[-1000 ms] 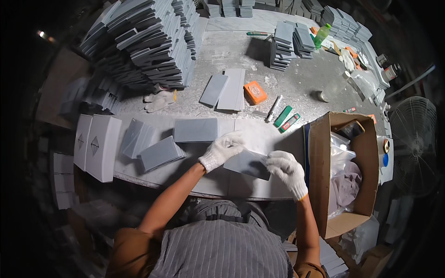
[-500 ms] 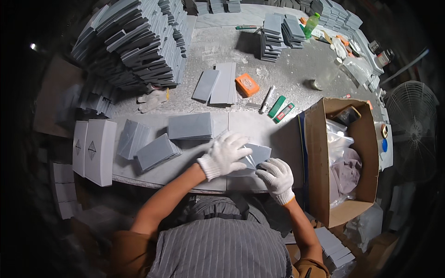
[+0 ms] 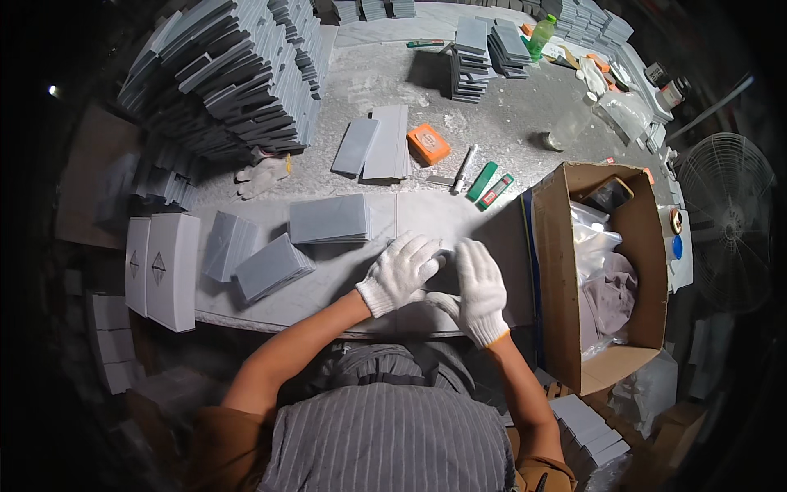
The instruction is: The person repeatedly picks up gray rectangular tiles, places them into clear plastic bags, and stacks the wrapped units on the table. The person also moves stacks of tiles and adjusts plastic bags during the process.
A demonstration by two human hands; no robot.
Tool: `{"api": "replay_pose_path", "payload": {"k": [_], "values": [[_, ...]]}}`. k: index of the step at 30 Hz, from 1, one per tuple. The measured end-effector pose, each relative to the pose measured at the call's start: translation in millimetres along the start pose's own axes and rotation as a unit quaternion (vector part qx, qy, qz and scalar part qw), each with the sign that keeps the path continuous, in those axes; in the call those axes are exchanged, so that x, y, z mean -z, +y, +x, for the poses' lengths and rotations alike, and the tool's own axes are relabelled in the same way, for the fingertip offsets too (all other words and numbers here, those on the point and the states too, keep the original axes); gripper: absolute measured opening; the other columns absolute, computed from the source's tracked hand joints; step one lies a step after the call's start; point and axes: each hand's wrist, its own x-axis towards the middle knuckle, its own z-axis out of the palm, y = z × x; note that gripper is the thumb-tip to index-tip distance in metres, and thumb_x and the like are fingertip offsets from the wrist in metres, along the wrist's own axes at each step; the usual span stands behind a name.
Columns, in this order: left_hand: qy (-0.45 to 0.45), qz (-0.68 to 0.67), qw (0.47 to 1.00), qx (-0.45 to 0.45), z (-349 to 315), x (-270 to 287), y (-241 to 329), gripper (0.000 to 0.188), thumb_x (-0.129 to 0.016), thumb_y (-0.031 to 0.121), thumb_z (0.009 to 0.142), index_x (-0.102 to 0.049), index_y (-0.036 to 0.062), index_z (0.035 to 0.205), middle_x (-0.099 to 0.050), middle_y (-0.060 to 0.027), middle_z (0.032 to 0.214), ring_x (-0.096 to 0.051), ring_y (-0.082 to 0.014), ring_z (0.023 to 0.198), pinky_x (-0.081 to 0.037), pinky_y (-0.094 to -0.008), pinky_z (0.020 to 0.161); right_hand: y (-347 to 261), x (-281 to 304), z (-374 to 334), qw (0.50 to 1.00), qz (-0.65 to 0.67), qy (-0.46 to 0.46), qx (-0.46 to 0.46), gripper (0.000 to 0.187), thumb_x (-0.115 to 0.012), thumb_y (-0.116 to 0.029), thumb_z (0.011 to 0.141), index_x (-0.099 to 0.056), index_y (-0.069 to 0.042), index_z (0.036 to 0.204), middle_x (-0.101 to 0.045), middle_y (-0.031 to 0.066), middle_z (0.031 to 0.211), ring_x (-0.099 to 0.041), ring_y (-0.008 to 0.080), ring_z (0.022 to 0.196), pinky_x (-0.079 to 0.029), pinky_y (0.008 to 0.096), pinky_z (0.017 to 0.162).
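Note:
My left hand [image 3: 403, 272], in a white knit glove, curls its fingers over a grey flat rectangular piece [image 3: 448, 257] at the worktable's front. Most of that piece is hidden beneath and between my gloves. My right hand [image 3: 478, 289], also gloved, is beside it with fingers stretched upward and thumb apart, its palm turned toward the left hand. Nearest my left hand lies a neat stack of grey rectangular pieces [image 3: 329, 220]. Two more small stacks, one tilted stack [image 3: 275, 268] and one farther left [image 3: 228, 246], rest beside it.
An open cardboard box [image 3: 557, 279] with plastic bags and cloth stands at right. Beyond my hands lie an orange box [image 3: 429, 144], a white marker [image 3: 465, 169] and green cases [image 3: 482, 181]. Tall grey stacks [image 3: 238, 82] rise at far left; white boxes [image 3: 172, 271] stand below them.
My right hand has moved up and its fingers have straightened. The grey piece, plainly visible before, is now mostly covered. My left hand has barely moved. The whole view has shifted slightly.

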Motion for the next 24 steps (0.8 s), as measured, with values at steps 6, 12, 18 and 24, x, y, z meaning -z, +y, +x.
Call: {"api": "replay_pose_path", "payload": {"k": [6,12,18,24], "values": [[-0.090,0.024,0.994,0.062,-4,33,-3,0.089,-0.084,0.048,0.057,-0.053,0.0120,0.133,-0.051,-0.0098,0.135,-0.046,-0.0294,0.129,-0.033,-0.0454,0.114,14,-18,1,0.994,-0.059,-0.053,0.069,0.087,-0.074,-0.055,0.069,-0.051,-0.008,0.138,-0.055,0.0120,0.132,-0.052,0.0313,0.123,-0.041,0.0472,0.105],[-0.160,-0.033,0.984,0.066,1,47,-20,0.089,-0.088,0.041,0.057,-0.054,0.0118,0.133,-0.055,-0.0106,0.127,-0.053,-0.0313,0.120,-0.044,-0.0442,0.103,21,-23,1,0.993,-0.050,-0.065,0.083,0.096,-0.074,-0.063,0.063,-0.051,-0.008,0.137,-0.054,0.0141,0.132,-0.051,0.0352,0.123,-0.041,0.0505,0.104],[-0.199,-0.092,0.973,0.069,15,61,-23,0.082,-0.087,0.037,0.060,-0.055,0.0106,0.130,-0.058,-0.0116,0.117,-0.057,-0.0317,0.109,-0.050,-0.0415,0.092,21,-15,8,0.990,-0.043,-0.105,0.079,0.099,-0.072,-0.068,0.062,-0.050,-0.008,0.138,-0.054,0.0137,0.131,-0.052,0.0342,0.122,-0.041,0.0496,0.102],[-0.212,0.008,0.977,-0.008,20,63,-18,0.079,-0.086,0.034,0.063,-0.054,0.0071,0.130,-0.057,-0.0131,0.112,-0.058,-0.0310,0.105,-0.049,-0.0411,0.094,20,-11,15,0.987,-0.056,-0.127,0.083,0.087,-0.078,-0.054,0.065,-0.052,-0.009,0.135,-0.056,0.0119,0.127,-0.053,0.0313,0.120,-0.042,0.0474,0.101]]}}
